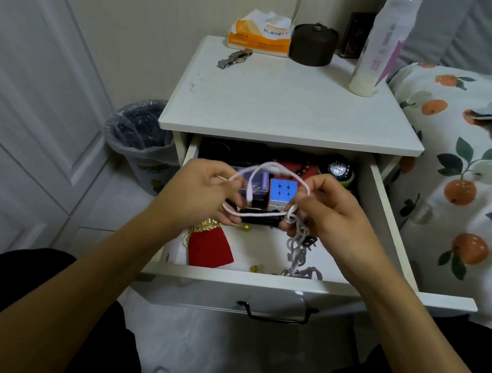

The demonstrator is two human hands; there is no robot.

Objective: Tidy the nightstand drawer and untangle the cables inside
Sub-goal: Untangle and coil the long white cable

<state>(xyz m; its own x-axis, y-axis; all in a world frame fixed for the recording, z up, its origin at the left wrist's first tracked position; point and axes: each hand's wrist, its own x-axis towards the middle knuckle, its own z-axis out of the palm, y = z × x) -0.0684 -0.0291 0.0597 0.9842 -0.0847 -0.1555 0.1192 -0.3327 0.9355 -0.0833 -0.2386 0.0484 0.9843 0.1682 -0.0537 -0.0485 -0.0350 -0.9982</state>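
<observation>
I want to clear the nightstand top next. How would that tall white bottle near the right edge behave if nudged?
The tall white bottle looks apt to tip: it is tall on a narrow base. It probably feels light, since only a little pale liquid seems to sit at the bottom. Once down, its round body would likely roll on the nightstand top.

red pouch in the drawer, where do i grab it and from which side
Probably pinch the red pouch at its gathered gold neck, coming straight down from above. It lies flat on the drawer floor, and the bunched neck stands proud; the left hand is nearest but grips the white cable.
</observation>
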